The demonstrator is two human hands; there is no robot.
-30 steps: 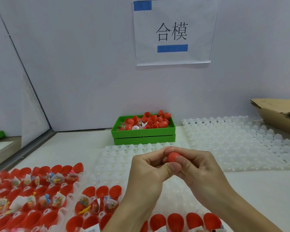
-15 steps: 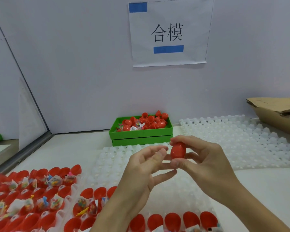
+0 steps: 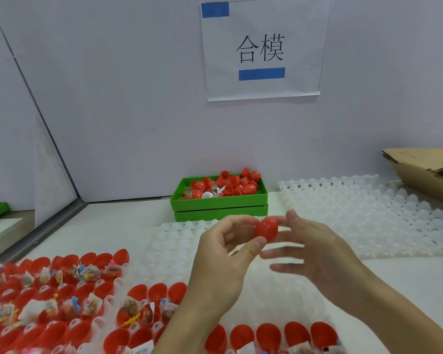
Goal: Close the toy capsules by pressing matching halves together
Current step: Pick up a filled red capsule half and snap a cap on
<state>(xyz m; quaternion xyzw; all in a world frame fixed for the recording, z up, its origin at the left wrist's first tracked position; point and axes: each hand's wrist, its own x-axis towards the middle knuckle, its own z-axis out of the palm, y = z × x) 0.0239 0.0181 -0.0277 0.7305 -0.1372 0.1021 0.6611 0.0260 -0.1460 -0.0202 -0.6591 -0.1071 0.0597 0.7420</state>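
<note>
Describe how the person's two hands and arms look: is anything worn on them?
Both hands, left hand and right hand, are bare: no gloves, rings or watch show. Both forearms are uncovered as far as the bottom edge of the picture, with no sleeve in view. The right fingers look blurred.

1. Closed capsule (image 3: 266,229) — red, egg-shaped, glossy, both halves joined; held in the air above the white cell tray, tilted slightly, narrower end up.
2. Open halves (image 3: 267,337) — red cups standing mouth-up in tray cells along the near edge and to the left; many hold small bagged toys, some with paper slips.
3. Loose halves (image 3: 230,186) — a red heap, jumbled at all angles, in the green bin by the back wall.
</note>
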